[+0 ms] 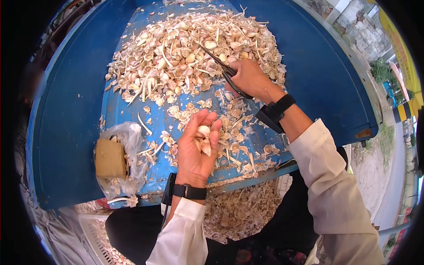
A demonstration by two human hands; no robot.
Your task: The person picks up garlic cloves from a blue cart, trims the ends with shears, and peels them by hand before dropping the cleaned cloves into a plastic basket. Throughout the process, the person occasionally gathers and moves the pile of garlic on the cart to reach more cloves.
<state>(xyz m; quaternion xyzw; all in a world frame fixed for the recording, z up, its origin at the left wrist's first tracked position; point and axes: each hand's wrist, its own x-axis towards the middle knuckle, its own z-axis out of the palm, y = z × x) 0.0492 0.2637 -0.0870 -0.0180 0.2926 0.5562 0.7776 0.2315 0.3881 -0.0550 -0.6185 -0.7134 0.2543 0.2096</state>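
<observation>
Palm up near the front edge, my left hand (194, 154) cups a few garlic cloves (204, 131) with its fingers curled around them. My right hand (252, 78) is closed around dark scissors (217, 59), whose blades point up and left over the large garlic pile (176, 51). Loose cloves, dry skins and cut stems make up this heap. Between the two hands, papery garlic skins (232, 121) lie scattered on the blue surface.
Blue metal side walls (66, 132) flank the work surface left and right. At the front left sits a clear plastic bag (132, 141) with a brown block (110, 159). Below the edge are a skin heap (243, 203) and a white basket (95, 234) holding cloves.
</observation>
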